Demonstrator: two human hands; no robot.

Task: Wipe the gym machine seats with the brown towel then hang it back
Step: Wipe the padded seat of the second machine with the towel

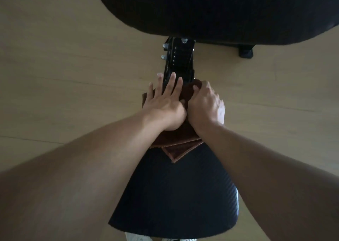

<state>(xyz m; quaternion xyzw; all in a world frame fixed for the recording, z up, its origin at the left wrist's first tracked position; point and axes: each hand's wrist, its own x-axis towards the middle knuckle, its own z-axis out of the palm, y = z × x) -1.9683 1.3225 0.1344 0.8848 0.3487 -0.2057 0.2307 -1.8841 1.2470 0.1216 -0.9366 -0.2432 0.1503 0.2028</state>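
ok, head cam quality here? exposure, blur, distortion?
Head view: dim and underexposed; the upper pad is a near-black mass without texture, while the seat keeps its weave. Wide-angle stretch swells the forearms at the bottom corners. Left hand, right hand and brown towel are slightly soft.

The brown towel point(180, 145) is soft, matt, napped cloth with a stitched hem, folded on a seat pad point(174, 195) covered in dark, woven-patterned upholstery that carries a slight sheen along its edge. The upper pad point(220, 11) looks like matt black padded covering, while the adjustment post point(180, 61) is glossy black metal with shiny silver bolts point(163, 57). The floor point(73, 57) is smooth, pale wood-look planking with a low sheen.
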